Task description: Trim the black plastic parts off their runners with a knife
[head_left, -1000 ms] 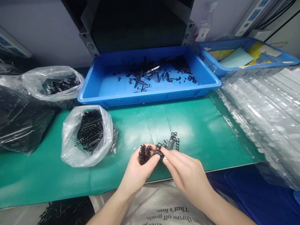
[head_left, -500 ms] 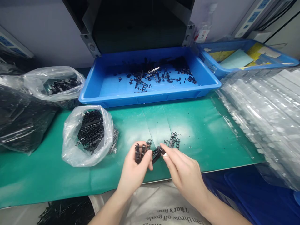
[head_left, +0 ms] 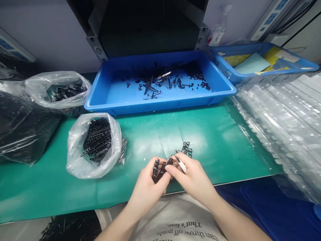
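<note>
While left hand (head_left: 148,182) clamps black plastic strips (head_left: 155,170), right hand (head_left: 195,174) white tool (head_left: 182,165), translucent bag (head_left: 75,164) and blue tray (head_left: 160,105) occupy green bench (head_left: 215,134) near purplish wall (head_left: 47,33).

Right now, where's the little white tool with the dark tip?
In the head view, the dark-tipped white tool is in the right hand, right of and below centre, beside the black plastic parts in the left hand.

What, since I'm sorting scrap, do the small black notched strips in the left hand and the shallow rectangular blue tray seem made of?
The black strips: probably hard, semi-gloss moulded plastic, by their repeated shapes and small glints; coated metal isn't ruled out. The blue tray: most likely smooth moulded plastic, by its even colour, rounded corners and soft sheen.
</note>
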### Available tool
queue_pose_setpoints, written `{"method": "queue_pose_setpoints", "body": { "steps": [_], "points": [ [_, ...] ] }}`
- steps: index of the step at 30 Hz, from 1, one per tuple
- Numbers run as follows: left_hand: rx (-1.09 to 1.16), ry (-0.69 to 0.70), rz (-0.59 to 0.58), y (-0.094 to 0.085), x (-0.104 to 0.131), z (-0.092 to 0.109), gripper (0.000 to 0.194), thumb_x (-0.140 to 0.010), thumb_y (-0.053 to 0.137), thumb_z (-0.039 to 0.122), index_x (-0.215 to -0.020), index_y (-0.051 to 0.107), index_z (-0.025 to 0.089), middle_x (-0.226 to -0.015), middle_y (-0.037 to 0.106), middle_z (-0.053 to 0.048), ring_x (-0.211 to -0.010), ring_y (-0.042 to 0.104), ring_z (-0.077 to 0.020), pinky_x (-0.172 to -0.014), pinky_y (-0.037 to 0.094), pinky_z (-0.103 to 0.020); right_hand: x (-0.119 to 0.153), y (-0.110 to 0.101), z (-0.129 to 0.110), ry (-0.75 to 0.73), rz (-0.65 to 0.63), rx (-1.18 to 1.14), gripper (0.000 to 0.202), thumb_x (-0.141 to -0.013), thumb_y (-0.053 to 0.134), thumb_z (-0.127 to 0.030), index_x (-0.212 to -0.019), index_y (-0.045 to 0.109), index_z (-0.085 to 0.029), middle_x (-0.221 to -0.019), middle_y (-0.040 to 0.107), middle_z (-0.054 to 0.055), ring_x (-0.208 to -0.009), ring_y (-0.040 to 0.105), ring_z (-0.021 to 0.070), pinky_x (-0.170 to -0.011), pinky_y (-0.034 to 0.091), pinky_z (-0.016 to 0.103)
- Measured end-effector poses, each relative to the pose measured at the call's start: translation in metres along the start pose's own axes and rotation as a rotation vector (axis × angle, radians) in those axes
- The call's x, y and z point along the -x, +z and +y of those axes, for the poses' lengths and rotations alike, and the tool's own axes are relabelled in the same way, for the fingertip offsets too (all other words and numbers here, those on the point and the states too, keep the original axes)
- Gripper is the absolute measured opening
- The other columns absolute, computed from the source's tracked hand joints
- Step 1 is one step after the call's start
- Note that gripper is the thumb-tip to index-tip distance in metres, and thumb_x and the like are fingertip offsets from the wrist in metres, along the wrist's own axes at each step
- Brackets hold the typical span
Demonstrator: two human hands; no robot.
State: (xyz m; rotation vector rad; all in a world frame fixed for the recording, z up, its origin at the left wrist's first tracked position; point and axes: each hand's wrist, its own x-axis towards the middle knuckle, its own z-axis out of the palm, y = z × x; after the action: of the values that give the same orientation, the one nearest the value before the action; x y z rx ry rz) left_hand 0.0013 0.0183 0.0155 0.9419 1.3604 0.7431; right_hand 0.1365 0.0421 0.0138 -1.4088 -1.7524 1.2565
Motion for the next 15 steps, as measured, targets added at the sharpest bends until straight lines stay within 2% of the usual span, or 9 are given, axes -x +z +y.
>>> {"method": "queue_pose_setpoints", "body": {
  "steps": [5, 12, 15],
  "points": [
    [0.135, -0.014, -0.063, -0.0035, -0.0003, -0.0053, 0.014, -0.078, 0.054, 0.028, -0.076, 0.047, 0.017, -0.063, 0.052, 0.003, -0.039, 0.037, -0.0033, -0.036, 0.027, -0.015, -0.0023, -0.0029, 0.0008, -0.012, -0.075, -0.047, 0.02, -0.084, 0.046, -0.023, -0.065, 0.049, -0.02, -0.06, 0.059, -0.003, -0.057, 0.055, 0.0132, -0.056, 0.04, 0.023],
    [0.171, -0.036, -0.127, -0.008, -0.003, -0.0099, 0.02, -0.08, 0.053, 0.033, -0.071, 0.047, 0.017, -0.042, 0.037, 0.009, -0.033, 0.026, -0.003, -0.032, 0.018, -0.014, -0.0008, -0.0019, 0.0036, -0.056, -0.079, -0.03, 0.025, -0.086, 0.044, -0.02, -0.061, 0.049, -0.02, -0.059, 0.061, -0.004, -0.055, 0.056, 0.012, -0.057, 0.039, 0.022],
    [0.137, -0.048, -0.096, -0.0069, -0.0032, -0.008, 0.019, -0.08, 0.052, 0.032, -0.071, 0.046, 0.017, -0.04, 0.037, 0.01, -0.032, 0.025, -0.0029, -0.032, 0.018, -0.014, 0.0013, 0.0, 0.0037, -0.089, 0.009, 0.071, 0.025, -0.087, 0.045, -0.021, -0.062, 0.049, -0.019, -0.056, 0.058, -0.003, -0.052, 0.053, 0.0127, -0.053, 0.038, 0.023]
  ]
}}
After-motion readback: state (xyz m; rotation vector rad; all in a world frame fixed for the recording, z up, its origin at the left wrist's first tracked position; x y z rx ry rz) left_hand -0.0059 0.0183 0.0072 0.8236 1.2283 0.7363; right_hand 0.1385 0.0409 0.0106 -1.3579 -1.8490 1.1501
